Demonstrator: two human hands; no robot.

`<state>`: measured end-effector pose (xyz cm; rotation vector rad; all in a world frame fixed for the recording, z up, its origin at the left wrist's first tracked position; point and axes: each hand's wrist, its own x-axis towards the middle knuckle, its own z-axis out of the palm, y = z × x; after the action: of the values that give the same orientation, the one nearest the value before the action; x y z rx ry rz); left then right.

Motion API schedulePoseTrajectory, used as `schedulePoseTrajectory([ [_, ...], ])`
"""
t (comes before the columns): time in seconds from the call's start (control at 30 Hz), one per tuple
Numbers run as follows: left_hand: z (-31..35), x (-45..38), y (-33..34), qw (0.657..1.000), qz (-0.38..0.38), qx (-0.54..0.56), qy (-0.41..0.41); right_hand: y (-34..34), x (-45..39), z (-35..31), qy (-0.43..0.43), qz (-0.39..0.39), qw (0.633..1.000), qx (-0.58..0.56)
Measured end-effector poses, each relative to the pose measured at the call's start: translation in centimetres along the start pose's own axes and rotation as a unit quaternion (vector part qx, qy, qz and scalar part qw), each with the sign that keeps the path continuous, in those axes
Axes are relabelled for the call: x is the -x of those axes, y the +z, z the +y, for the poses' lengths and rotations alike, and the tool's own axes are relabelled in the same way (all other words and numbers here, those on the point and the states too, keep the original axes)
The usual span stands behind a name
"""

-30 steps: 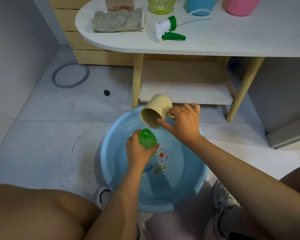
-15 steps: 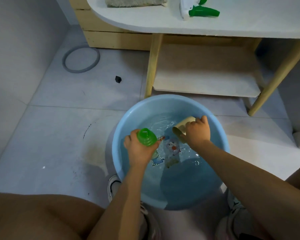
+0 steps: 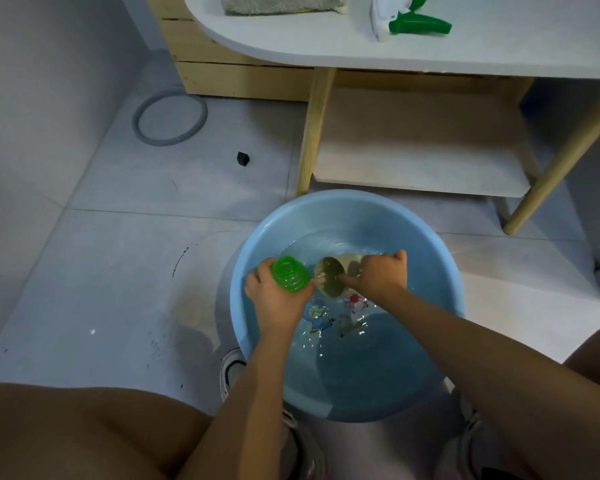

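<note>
Left hand is wrapped round a green bottle, held upright with its threaded neck up over the blue basin. Right hand grips a beige cup, which lies tipped on its side, partly sunk in the basin's water, mouth toward the bottle. Judgement: the cup is scooping water to fill the bottle. The hands are close together, side by side.

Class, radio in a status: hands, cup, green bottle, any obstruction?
Left hand grips green bottle, neck up. Right hand holds beige cup, tipped, low in blue basin, mouth beside bottle. Nothing between them.
</note>
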<state>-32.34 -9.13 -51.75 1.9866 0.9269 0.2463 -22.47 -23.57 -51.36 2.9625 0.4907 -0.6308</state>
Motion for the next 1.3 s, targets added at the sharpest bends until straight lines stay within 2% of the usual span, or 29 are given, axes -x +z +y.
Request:
schedulePoseTrajectory([
  [0.07,0.2,0.2,-0.1,1.0,-0.003,-0.003,0.005,0.3,0.1,1.0,0.071,-0.047,0.988,-0.128],
  [0.17,0.6,0.4,-0.4,1.0,-0.026,0.014,-0.001,0.7,0.4,2.2,0.142,-0.082,0.946,-0.28],
  [0.27,1.2,0.9,-0.4,0.999,-0.051,0.016,0.0,0.2,0.7,3.2,0.157,-0.064,0.923,-0.346],
  [0.4,2.0,1.5,0.0,0.997,-0.075,0.005,0.008,-1.8,1.2,3.8,0.154,0.013,0.91,-0.385],
  [0.63,3.3,1.9,0.7,0.995,-0.094,-0.003,0.012,-6.1,2.5,4.2,0.096,0.176,0.919,-0.338],
  [0.83,4.2,2.2,1.3,0.994,-0.105,0.002,0.028,-7.5,3.6,3.8,0.027,0.288,0.909,-0.301],
  [1.0,4.4,2.2,1.7,0.993,-0.113,-0.004,0.028,-7.1,3.6,3.5,-0.028,0.38,0.882,-0.278],
  [1.3,4.8,2.2,2.1,0.992,-0.114,-0.028,0.04,-6.7,3.6,2.8,-0.066,0.45,0.86,-0.231],
])
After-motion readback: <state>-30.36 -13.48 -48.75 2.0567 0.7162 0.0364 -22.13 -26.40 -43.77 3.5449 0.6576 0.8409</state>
